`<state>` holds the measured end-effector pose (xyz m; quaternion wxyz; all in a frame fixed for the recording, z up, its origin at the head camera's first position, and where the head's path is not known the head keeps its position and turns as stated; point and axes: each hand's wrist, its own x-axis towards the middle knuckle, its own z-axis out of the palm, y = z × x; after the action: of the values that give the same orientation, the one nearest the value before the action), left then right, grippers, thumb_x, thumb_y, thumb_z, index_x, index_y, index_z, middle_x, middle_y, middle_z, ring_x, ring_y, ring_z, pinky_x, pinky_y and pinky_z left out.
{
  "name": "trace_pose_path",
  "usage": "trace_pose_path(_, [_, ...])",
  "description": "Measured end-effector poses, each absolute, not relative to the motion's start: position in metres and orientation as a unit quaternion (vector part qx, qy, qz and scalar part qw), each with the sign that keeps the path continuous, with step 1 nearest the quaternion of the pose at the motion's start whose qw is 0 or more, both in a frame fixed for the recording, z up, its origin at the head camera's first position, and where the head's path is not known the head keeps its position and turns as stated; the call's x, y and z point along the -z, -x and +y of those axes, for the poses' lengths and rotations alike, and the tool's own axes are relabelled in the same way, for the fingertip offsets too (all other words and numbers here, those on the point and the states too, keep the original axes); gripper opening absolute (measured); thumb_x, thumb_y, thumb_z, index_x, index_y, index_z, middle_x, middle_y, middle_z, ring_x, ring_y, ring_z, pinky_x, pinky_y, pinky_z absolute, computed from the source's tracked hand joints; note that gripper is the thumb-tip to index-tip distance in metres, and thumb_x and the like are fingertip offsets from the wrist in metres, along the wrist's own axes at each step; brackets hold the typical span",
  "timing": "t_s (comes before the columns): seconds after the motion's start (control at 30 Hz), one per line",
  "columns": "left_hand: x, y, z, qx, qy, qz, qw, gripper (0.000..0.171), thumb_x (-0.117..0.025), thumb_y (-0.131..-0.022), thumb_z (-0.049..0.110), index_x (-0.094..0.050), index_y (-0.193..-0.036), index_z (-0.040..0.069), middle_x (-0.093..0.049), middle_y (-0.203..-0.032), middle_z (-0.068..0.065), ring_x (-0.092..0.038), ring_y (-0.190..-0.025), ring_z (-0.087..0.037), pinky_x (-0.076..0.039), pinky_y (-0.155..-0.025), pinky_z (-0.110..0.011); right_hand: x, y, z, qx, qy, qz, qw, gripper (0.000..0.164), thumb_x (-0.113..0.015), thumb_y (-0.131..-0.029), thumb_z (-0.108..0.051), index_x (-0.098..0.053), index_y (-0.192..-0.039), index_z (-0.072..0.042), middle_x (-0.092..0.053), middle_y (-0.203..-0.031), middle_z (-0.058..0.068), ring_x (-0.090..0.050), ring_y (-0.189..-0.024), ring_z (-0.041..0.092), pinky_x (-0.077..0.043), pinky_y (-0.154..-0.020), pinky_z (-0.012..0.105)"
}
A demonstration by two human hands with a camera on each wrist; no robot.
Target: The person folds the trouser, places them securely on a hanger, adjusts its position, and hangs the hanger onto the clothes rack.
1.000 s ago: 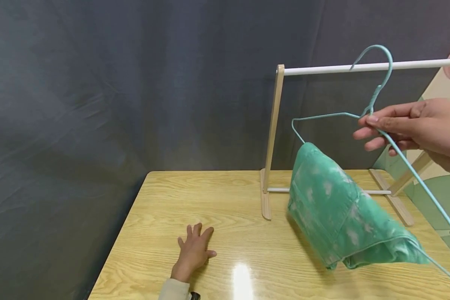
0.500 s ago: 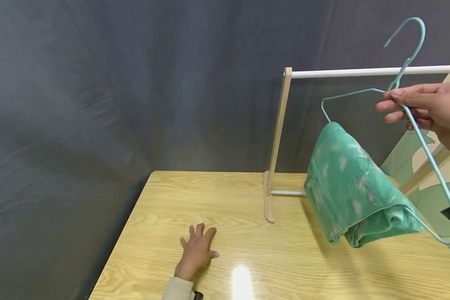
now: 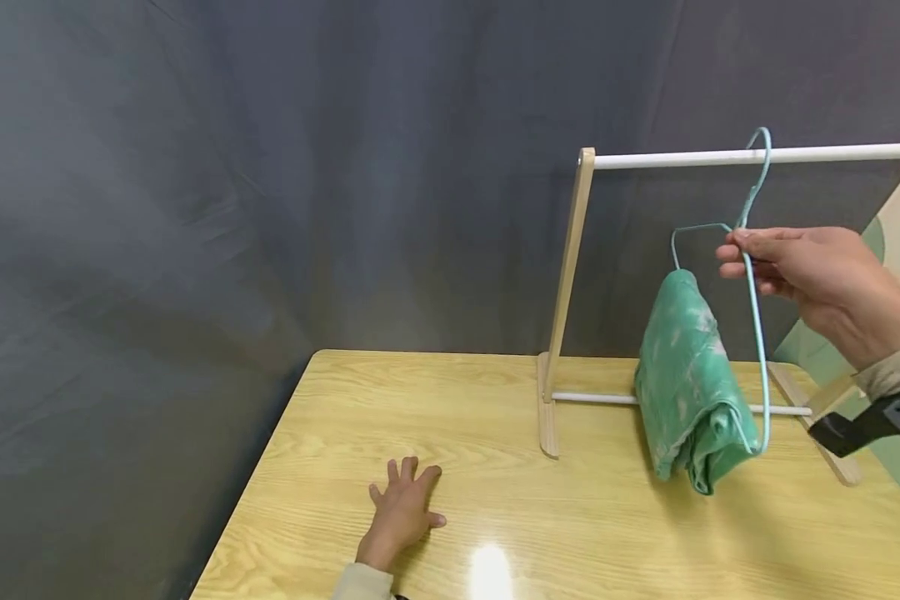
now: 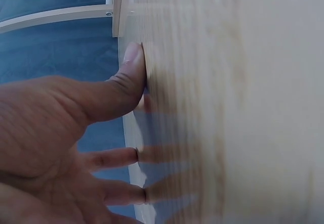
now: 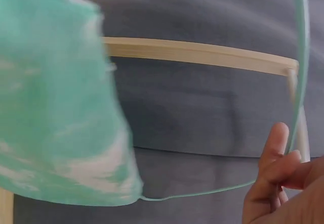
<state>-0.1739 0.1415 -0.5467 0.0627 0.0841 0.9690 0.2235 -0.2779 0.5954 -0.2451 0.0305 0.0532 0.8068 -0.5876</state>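
Note:
My right hand (image 3: pixel 825 271) pinches a light-blue wire hanger (image 3: pixel 760 350) just below its hook. The hook curves over the white top rail (image 3: pixel 675 159) of a small rack; whether it bears on the rail I cannot tell. Folded green cloth with pale blotches (image 3: pixel 686 375), a garment of some kind, hangs over the hanger's lower bar, above the table. In the right wrist view the green cloth (image 5: pixel 66 118) fills the left side. My left hand (image 3: pixel 402 517) rests on the wooden table with its fingers spread; the left wrist view shows the thumb and fingertips touching the tabletop.
The rack has wooden uprights (image 3: pixel 570 275), wooden feet and a white lower bar (image 3: pixel 594 399), and stands on the right of the table (image 3: pixel 330 425). A dark grey curtain (image 3: pixel 420 167) hangs behind. A dark strap (image 3: pixel 870 421) is round the right wrist.
My right hand first rose to the right with the hanger, then came down and left. The hanger has turned more edge-on and its hook now loops over the rail. My left hand stays on the table.

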Motion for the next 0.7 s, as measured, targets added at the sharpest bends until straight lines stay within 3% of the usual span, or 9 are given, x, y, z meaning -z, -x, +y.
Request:
trace_pose_path(0.27, [0.547,0.179,0.144,-0.219,-0.087,0.97,0.056,0.073,-0.083,-0.071,0.029,-0.055,-0.136,0.014,-0.039,-0.147,-0.029,-0.024,-0.137,-0.068,-0.021,-0.09,-0.091,0.271,0.282,0.575,0.577,-0.036,0.815,0.034,0.017,-0.056,-0.096,-0.05,-0.069,-0.085,-0.047,-0.071,-0.08,-0.028,-0.064,-0.077,-0.008,-0.047,-0.06,0.018])
trace_pose_path(0.7, [0.551,0.182,0.152,-0.211,-0.099,0.97,0.062,0.074,-0.082,-0.072,0.03,-0.054,-0.138,0.013,-0.038,-0.149,-0.029,-0.023,-0.139,-0.066,-0.021,-0.091,-0.09,0.286,0.277,0.572,0.655,-0.027,0.754,0.029,0.016,-0.064,-0.092,-0.046,-0.069,-0.102,-0.035,-0.074,-0.088,-0.021,-0.069,-0.081,-0.001,-0.052,-0.062,0.019])
